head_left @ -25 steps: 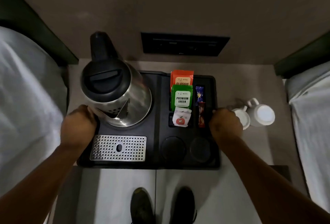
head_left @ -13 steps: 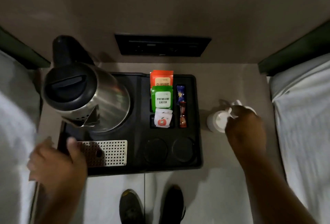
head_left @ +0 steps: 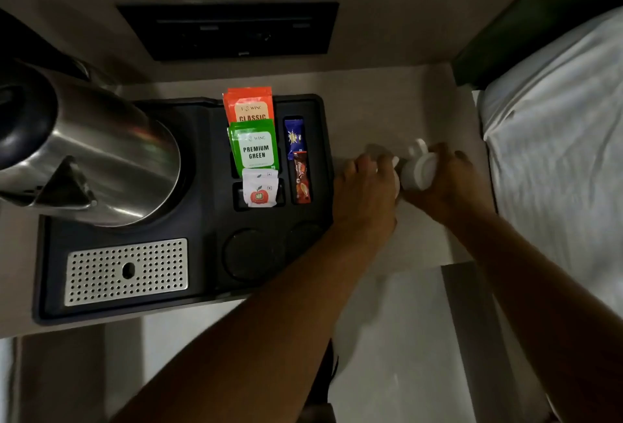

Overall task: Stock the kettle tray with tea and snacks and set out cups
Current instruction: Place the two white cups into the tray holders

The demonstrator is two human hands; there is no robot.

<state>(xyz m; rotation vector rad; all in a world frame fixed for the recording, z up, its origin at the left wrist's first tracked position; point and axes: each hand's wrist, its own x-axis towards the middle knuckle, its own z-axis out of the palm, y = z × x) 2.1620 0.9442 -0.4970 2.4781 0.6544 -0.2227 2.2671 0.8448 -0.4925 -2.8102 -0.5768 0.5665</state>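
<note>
Kettle and black tray sit well left of both hands, tea sachets already slotted upright so the labels show. Two round cup wells are still bare. Left hand has its fingers curled over one white cup, mostly hidden; right hand is wrapped round the other cup, tipped sideways on the surface, probably so both go in together.

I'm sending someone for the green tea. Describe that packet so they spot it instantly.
Find the black plastic kettle tray beside the steel kettle. In its upright packet slot, the green "Premium Green" sachet stands before an orange "Classic" sachet, behind a white apple-printed one.
</note>
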